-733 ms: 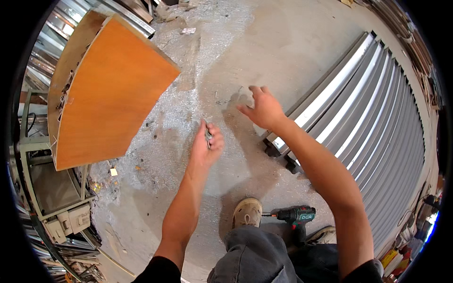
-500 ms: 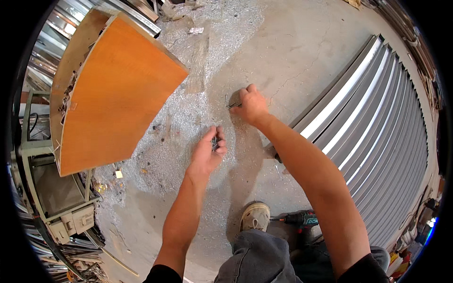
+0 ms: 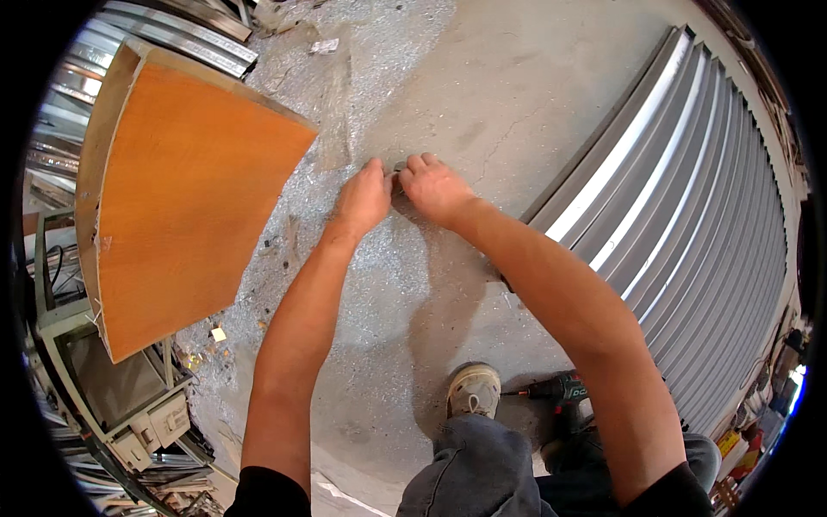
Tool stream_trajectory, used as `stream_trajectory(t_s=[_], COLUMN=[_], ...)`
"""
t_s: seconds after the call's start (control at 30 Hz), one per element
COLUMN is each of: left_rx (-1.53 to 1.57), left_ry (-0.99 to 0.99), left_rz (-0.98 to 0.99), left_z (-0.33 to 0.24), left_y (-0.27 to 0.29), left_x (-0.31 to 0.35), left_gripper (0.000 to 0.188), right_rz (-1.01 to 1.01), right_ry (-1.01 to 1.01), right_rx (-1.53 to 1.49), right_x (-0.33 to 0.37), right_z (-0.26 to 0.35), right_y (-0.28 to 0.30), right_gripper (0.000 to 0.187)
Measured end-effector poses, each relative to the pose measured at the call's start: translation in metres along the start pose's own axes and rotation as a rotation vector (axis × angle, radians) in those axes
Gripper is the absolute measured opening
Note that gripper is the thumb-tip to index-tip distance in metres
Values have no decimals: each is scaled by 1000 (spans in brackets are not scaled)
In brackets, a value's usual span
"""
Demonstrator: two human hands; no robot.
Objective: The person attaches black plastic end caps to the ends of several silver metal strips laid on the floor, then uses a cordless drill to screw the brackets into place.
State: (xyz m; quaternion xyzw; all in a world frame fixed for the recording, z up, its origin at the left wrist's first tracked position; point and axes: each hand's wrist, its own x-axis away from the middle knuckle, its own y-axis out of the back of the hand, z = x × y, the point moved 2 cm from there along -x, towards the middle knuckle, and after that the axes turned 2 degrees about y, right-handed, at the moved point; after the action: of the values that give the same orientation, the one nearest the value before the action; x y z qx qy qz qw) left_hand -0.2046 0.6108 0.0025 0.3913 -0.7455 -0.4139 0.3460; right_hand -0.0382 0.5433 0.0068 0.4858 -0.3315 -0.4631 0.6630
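Observation:
My left hand (image 3: 363, 196) is closed, its fingertips pinched together over the gritty floor. Almost touching it, my right hand (image 3: 435, 188) is closed too, its back toward me and its fingers curled. A little dark metal shows in the gap between the two sets of fingertips; the earlier frame shows small screw-like pieces in both hands. The fingers mostly hide them now. Below, a cordless drill (image 3: 564, 389) lies on the floor beside my shoe (image 3: 474, 389), its bit pointing toward the shoe.
A large orange wooden panel box (image 3: 194, 202) stands at left, on or by a metal-framed cart (image 3: 73, 323). Long grey metal profiles (image 3: 668, 181) lie stacked at right. Shiny metal shavings (image 3: 345, 284) litter the concrete floor. More metal lengths (image 3: 172, 39) lie at the far left.
My left hand has moved forward to meet the right, and its fingers have closed further. My right hand has shifted slightly left. The view has shifted a little.

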Motion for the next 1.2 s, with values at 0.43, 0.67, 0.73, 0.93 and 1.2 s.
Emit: stream_trajectory(t_s=[0.43,0.67,0.73,0.93,1.2], left_rx=[-46,378,809,1764,665], left_ry=[220,236,372,638,386], left_rz=[-23,7,81,266,-94], left_z=[-20,-33,-25,-24,-25], left_y=[3,8,5,9,-1], left_x=[34,40,42,38,36], left_gripper=[32,31,28,17,28], right_rz=[2,154,167,99,239], right_ry=[-138,-61,-171,-167,-208], right_rx=[-186,-113,-209,-203,-236], right_x=[-24,-26,-19,-14,-24], right_z=[-11,-33,-39,-22,-3], right_y=[6,2,10,20,34], right_gripper=[22,19,19,22,18])
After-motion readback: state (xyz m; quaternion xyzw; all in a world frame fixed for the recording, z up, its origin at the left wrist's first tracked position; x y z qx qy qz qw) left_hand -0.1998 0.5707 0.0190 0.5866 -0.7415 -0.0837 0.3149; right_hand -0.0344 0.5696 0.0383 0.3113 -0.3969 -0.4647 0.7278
